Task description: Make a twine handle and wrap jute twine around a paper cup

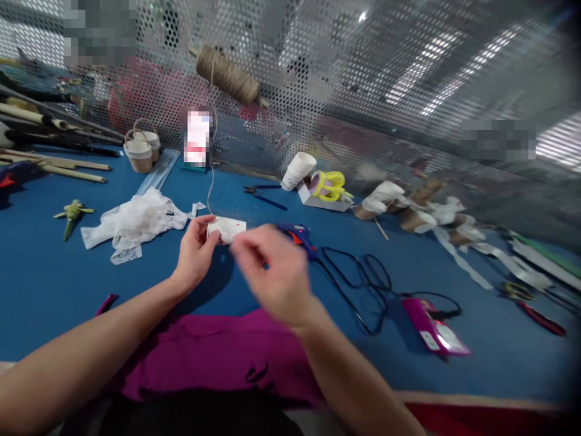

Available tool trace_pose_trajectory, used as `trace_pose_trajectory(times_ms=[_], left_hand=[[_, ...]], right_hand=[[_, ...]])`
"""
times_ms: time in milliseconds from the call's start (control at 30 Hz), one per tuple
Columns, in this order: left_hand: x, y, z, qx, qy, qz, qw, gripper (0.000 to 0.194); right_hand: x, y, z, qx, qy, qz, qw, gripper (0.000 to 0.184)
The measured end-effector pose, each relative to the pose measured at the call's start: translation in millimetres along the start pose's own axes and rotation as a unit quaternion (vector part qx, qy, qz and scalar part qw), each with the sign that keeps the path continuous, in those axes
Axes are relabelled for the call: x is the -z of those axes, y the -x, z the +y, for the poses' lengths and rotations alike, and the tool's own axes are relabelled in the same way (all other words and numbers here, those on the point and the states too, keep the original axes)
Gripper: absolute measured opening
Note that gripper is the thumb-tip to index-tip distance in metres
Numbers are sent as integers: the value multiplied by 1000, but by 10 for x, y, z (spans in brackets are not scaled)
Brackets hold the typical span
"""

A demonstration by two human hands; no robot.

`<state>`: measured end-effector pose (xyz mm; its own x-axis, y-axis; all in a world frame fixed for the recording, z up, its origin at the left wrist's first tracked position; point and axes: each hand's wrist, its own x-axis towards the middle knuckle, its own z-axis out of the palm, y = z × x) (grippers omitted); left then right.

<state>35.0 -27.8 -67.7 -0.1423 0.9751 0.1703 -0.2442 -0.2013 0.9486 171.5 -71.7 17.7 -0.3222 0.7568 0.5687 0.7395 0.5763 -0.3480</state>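
My left hand (197,251) is closed on a small white piece with printed lines and a red mark, a paper cup or card (232,226); which one I cannot tell. Twine (211,188) runs down from a spool (229,75) to its left end. My right hand (275,269), smeared by motion, is curled with its fingertips pinched at the piece's right end; what they hold is hidden. Just behind that hand lies a blue glue gun (297,233).
A black cord (349,290) leads to a purple power box (436,330). Pliers (267,195), stacked paper cups (298,171) and yellow-handled scissors (329,184) lie behind. Crumpled white cloth (136,221) is at left, near twine-handled cups (138,151) and a phone (198,138). A perforated screen (290,91) stands behind.
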Motion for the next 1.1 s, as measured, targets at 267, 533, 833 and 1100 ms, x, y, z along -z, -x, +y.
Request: trace_pose_trajectory(times_ms=[267,533,833,1100], left_hand=[[50,-96,52,-4,-17,40,999,28],[106,-184,69,-87,-32,19,995,24],[224,-398,109,-182,-94,10,979,22],[93,-594,660,-248,-56,45,966,25]], right_hand=[[-642,153,504,-93,-96,29,991,20],[-806,190,395,-102,-162,-23,981,19],[-849,509,-237,295,-142,-267,906,32],[-1024,601,-265,303,-90,-302,899,47]])
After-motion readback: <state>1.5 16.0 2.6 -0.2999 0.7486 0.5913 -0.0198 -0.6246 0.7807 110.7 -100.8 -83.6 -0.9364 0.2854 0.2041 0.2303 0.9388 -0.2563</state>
